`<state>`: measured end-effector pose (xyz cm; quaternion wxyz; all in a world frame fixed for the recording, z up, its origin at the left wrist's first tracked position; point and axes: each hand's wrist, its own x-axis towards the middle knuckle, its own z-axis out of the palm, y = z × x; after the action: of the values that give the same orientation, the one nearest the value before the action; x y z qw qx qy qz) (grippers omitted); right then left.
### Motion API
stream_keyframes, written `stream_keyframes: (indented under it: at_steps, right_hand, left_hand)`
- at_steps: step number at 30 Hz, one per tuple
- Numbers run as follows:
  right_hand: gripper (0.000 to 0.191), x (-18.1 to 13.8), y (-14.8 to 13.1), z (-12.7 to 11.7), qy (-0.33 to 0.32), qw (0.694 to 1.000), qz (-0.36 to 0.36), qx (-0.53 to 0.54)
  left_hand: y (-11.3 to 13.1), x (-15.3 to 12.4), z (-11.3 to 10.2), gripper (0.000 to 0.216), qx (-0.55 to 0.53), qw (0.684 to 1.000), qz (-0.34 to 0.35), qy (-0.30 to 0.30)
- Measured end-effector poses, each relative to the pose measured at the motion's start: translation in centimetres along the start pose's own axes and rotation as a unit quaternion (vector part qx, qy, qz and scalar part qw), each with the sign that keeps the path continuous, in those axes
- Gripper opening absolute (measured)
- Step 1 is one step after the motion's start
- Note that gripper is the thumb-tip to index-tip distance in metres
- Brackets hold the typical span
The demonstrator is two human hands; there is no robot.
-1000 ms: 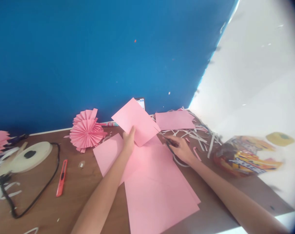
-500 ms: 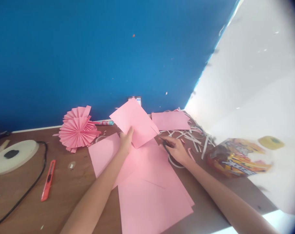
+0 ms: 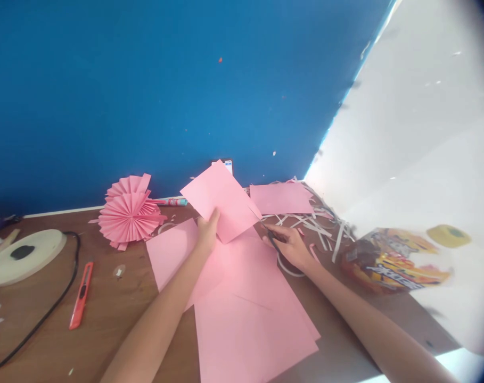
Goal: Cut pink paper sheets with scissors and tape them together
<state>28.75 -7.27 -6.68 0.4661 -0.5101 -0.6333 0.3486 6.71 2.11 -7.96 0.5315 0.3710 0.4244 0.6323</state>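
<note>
My left hand is closed on the lower edge of a pink paper sheet, holding it up off the table. My right hand grips a pair of scissors whose blades point at the sheet's right edge. Under both hands lie larger pink paper sheets spread over the brown table.
Pink folded paper fans sit by the blue wall. A red box cutter, a black cable and a white tape roll lie left. Another pink sheet, paper strips and a colourful packet lie right.
The view shifted slightly. My right hand with the scissors stays at the sheet's right edge; my left hand keeps holding the sheet.
</note>
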Motion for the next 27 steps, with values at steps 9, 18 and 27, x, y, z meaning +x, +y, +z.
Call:
stream_keyframes:
  at_steps: [9,18,27]
  right_hand:
    - [0.041,0.1,-0.5,-0.3,-0.007,1.000,0.015,-0.018]
    - [0.039,0.3,-1.2,-0.7,0.012,0.998,0.014,-0.053]
    - [0.043,0.5,0.2,-1.0,-0.003,1.000,0.008,-0.012]
  left_hand:
    - [-0.3,0.2,-0.1,0.056,0.004,1.000,-0.003,0.007]
    - [-0.5,0.2,-0.4,0.054,0.018,1.000,0.017,-0.008]
    - [-0.2,0.0,-0.2,0.053,0.003,0.999,0.019,-0.040]
